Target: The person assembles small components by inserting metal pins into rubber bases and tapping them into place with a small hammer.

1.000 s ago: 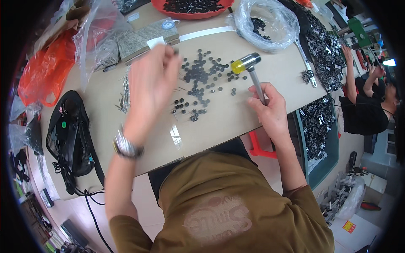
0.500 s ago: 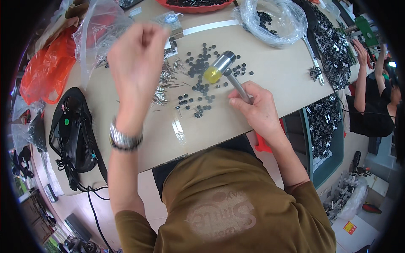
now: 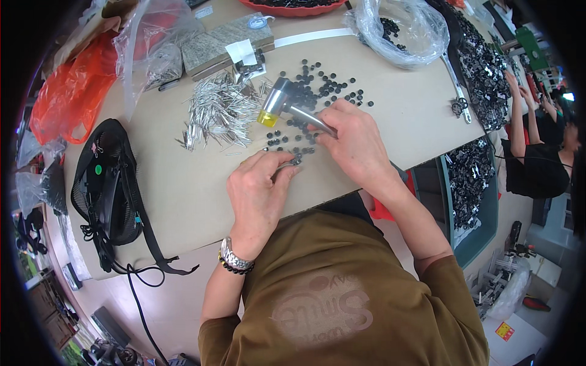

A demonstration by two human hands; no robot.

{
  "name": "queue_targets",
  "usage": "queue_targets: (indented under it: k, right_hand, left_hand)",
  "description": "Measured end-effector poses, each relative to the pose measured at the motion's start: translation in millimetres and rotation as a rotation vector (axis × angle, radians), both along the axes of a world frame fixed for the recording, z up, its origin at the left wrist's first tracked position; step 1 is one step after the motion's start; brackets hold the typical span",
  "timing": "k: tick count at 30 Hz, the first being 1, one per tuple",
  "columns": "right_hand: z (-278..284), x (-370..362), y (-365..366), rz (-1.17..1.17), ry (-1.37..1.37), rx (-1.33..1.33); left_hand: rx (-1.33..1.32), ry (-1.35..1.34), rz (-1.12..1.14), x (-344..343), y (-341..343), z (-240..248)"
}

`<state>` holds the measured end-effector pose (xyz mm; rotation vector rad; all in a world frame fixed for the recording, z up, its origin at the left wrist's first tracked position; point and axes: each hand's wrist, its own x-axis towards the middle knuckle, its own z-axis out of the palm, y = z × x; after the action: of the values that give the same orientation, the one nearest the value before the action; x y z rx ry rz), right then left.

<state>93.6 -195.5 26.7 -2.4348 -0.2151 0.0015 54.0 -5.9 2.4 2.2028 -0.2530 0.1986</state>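
My right hand [image 3: 357,140] is wrapped round the handle of a mallet [image 3: 279,100] with a metal head and a yellow face. The head is tilted above the table, and its yellow face points down toward my left hand [image 3: 259,183]. That hand is low, near the table's front edge, with thumb and forefinger pinched together. Small dark pieces sit right at its fingertips, and what it pinches is too small to make out. Many black round caps [image 3: 305,91] are scattered behind and beside the mallet. To their left is a heap of thin metal pins [image 3: 220,110].
A grey stone block [image 3: 226,43] stands behind the pins. A clear bag of black parts [image 3: 403,30] and a wrench [image 3: 456,91] are at the right, a black mesh bag [image 3: 107,189] at the left. A green crate [image 3: 482,226] stands beside the table; a person works beyond.
My left hand has come down from its raised place over the pins to the caps near the front edge. The mallet has moved left and lower, its yellow face now turned downward.
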Motion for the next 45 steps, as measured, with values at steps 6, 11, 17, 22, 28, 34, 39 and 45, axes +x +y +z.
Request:
queue_targets:
  k: [6,11,17,22,28,34,39,45]
  right_hand:
    - [-8,-2,0,0.013,-0.041,-0.016]
    - [-3,-7,-3,-0.023,-0.060,-0.025]
    - [8,-42,4,0.092,-0.104,0.186]
    - [-7,-51,21,0.208,-0.231,0.236]
    - [-11,-50,21,0.214,-0.214,0.223]
    - [-8,-51,23,0.250,-0.255,0.200]
    - [-10,-50,22,0.254,-0.249,0.202]
    - [-7,-51,23,0.259,-0.241,0.194]
  left_hand:
    - [-0.012,-0.015,0.006,2,-3,-4]
    - [-0.031,-0.055,-0.008,-4,1,-2]
    - [0.120,-0.217,-0.003,-21,1,-5]
    - [0.068,-0.198,0.075,-30,-3,-13]
    - [0.029,-0.209,0.072,-29,-3,-14]
    - [0.027,-0.175,0.082,-32,-2,-12]
    - [0.009,-0.194,0.081,-31,-1,-16]
    - [-0.002,-0.197,0.081,-31,-1,-18]
